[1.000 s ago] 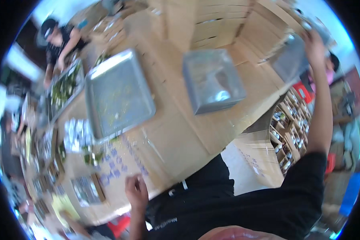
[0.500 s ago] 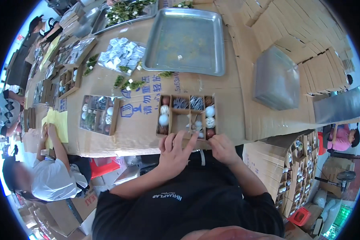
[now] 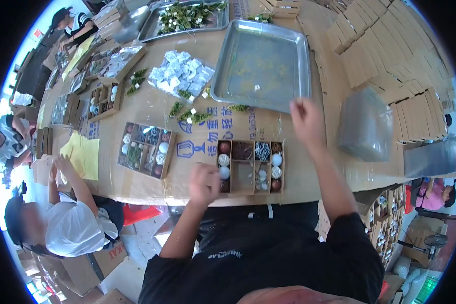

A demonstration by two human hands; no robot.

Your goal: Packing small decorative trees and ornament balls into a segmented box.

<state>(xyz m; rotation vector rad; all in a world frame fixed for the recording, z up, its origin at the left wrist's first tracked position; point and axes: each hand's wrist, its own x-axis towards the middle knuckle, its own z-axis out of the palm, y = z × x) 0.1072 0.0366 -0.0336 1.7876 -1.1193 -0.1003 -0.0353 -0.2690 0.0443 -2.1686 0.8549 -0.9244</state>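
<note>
A compartmented cardboard box [image 3: 236, 178] lies near the table's front edge. Brown, white and patterned balls fill its side columns, dark pieces and a striped filling sit in the back middle cells, and small pale pieces lie in a front cell. The front middle-left cell shows its bare bottom. At the box's left side is my left hand [image 3: 205, 183], its fingers bent and smeared by motion. My right hand [image 3: 308, 121] is raised by the near right corner of a metal tray [image 3: 263, 100]; its fingers look curled but blurred, and whatever they may hold cannot be made out.
A filled box with a clear cover [image 3: 146, 150] lies to the left. Behind are white sachets [image 3: 180, 73], green sprigs [image 3: 193, 115] and another tray of sprigs [image 3: 185, 17]. Clear plastic covers [image 3: 365, 126] and stacked cardboard boxes [image 3: 390, 55] stand right. A seated person [image 3: 71, 218] works at left.
My right hand has left the box's front right corner and moved up toward the tray. My left hand has shifted off the front cells to the box's left side. The whole view has shifted.
</note>
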